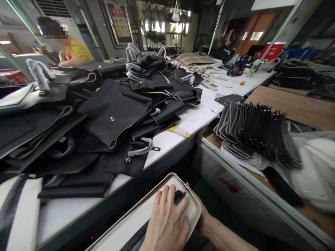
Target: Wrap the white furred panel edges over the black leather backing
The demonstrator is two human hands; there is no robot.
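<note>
A long white bag piece [136,219] with rounded corners and a raised, brown-edged rim is tilted at the lower middle, off the table's front edge. My left hand [167,214] lies across its inner face, fingers spread and slightly bent. Dark film [179,197] shows between those fingers, and a dark strip [136,237] runs along the piece below the wrist. Around the piece's right edge, my right hand [200,205] grips from outside and behind; most of its fingers are hidden.
Black bag panels [112,115] with metal clasps and wrapped handles are heaped on the white table [167,144]. At right, a bin [225,184] carries a row of dark flaps [259,132] and white pieces [311,170]. A person in a yellow top [78,50] is at far left.
</note>
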